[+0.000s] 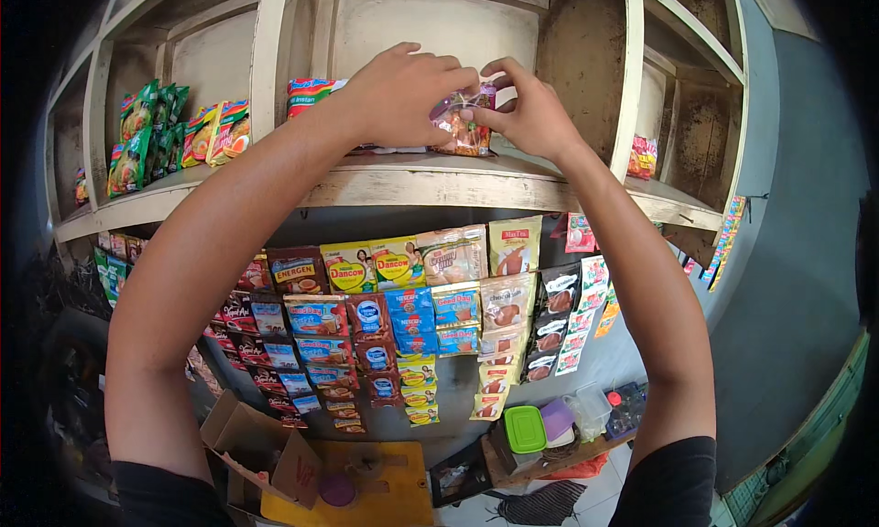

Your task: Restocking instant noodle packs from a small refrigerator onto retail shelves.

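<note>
Both hands are raised at the middle compartment of a cream-painted wooden shelf. My left hand reaches over an instant noodle packet with orange and purple printing, thumb at its lower left side. My right hand pinches the packet's upper right part between thumb and fingers. The packet stands upright near the shelf's front edge. Left of it, a red, white and green noodle packet is partly covered by my left hand and forearm. More packaging behind the left wrist is mostly hidden.
Green noodle packets and yellow ones stand in the left compartment, a red packet in the right one. Strips of drink sachets hang beneath the shelf. Below are an open cardboard box, a yellow table and a green-lidded container.
</note>
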Demonstrator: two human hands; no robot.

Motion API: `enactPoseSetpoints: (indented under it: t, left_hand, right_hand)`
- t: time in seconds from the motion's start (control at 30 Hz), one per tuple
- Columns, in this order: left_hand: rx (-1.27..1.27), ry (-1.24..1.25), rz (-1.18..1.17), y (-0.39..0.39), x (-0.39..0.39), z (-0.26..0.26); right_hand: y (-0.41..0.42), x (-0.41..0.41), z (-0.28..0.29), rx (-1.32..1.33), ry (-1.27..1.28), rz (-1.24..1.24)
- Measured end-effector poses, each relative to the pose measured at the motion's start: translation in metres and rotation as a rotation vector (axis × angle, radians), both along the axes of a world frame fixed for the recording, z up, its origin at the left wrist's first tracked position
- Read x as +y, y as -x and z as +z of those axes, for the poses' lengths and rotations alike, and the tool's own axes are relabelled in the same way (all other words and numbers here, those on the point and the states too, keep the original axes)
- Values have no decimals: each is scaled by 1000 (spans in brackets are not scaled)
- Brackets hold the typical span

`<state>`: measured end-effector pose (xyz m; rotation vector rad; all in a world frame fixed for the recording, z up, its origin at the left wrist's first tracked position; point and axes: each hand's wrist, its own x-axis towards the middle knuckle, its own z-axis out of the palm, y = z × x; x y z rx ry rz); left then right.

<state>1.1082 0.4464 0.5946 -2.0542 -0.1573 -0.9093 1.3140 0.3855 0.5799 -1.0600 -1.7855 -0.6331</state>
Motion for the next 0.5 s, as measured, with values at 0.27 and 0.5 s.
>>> enactPoseSetpoints:
  t: [0.27, 0.5]
  left_hand:
    - [80, 300, 105, 6, -1, -3]
    - [7, 186, 125, 2, 7, -14]
  right_hand:
    - [0, 9, -6, 75, 140, 47]
    - [-12, -4, -13, -100, 92, -140]
